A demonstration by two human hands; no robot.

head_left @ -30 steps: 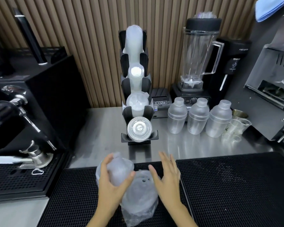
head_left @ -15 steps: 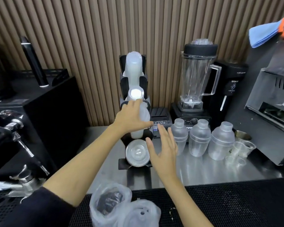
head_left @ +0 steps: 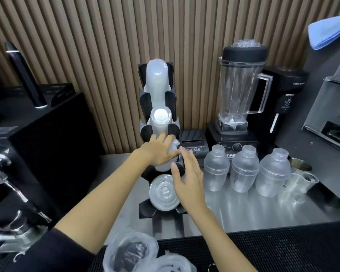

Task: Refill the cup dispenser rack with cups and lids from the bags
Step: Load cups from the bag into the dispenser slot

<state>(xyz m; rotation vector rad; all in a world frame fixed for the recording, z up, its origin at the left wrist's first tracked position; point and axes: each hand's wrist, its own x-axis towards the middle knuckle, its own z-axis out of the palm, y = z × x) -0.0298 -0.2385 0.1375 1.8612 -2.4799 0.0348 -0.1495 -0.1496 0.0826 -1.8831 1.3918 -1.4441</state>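
Note:
The black cup dispenser rack (head_left: 145,99) stands at the back of the steel counter, against the slatted wall. Its top two slots hold stacks of frosted cups (head_left: 157,81); its bottom slot holds clear lids (head_left: 164,193). My left hand (head_left: 157,152) grips a stack of frosted lids (head_left: 174,149) at the third slot, between the cups and the clear lids. Just to the right, my right hand (head_left: 188,176) hovers with straight fingers beside the rack, holding nothing. Two clear plastic bags (head_left: 131,252) lie on the black mat at the bottom edge.
Three frosted shaker bottles (head_left: 244,171) stand right of the rack, with small measuring cups (head_left: 300,185) beyond them. A blender (head_left: 241,91) and a receipt printer (head_left: 192,143) sit behind. An espresso machine (head_left: 18,173) fills the left side. A grey machine (head_left: 330,122) stands at right.
My left hand lifted the lid stack out of the bag and carried it up to the rack's third slot. My right hand rose from the bags to beside the rack.

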